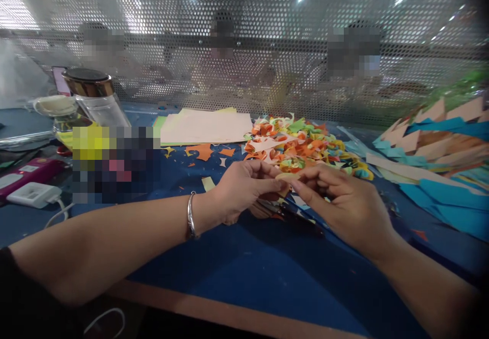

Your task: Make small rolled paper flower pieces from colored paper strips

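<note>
Both hands meet over the blue tabletop, with a small pale yellow piece of paper pinched between them. My left hand, with a silver bangle at its wrist, is closed on the paper's left side. From the right, my right hand grips the same piece between thumb and fingers. Beneath the hands lies a dark, slim tool, partly hidden, whose kind I cannot make out. Just behind them rises a heap of curled, colourful paper scraps. The fingers cover much of the held paper.
A stack of paper sheets lies at the back. To the right are folded blue and peach paper pieces. On the left stand a glass bottle, a white charger and a purple device. A perforated metal screen closes off the back.
</note>
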### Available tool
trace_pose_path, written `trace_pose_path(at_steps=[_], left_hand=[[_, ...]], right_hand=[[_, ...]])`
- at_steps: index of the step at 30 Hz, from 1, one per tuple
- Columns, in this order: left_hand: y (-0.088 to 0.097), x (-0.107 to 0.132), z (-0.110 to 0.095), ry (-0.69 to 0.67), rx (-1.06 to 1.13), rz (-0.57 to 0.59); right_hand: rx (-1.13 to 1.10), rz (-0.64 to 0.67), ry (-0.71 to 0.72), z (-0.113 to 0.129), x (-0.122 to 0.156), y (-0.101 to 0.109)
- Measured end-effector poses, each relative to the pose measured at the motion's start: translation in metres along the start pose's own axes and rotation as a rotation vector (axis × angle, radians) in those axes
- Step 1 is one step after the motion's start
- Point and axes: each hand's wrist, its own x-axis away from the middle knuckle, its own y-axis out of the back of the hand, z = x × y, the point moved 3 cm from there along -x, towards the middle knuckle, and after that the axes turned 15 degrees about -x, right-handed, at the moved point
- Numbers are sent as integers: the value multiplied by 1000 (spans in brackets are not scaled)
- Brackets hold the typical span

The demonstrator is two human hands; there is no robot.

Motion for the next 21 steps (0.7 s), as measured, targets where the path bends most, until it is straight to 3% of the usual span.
trace_pose_path(at_steps=[6,11,17,21], left_hand=[[3,-1,1,-40,-156,-9],[6,-1,-2,-164,-378,10],[9,2,-8,-424,-541,28],[9,3,-10,-457,-595,87]], right_hand=[[18,1,-4,3,1,1],[-20,-6,-20,2,-1,2],[-174,1,-153,-1,-2,4],[-218,11,-242,0,-3,5]])
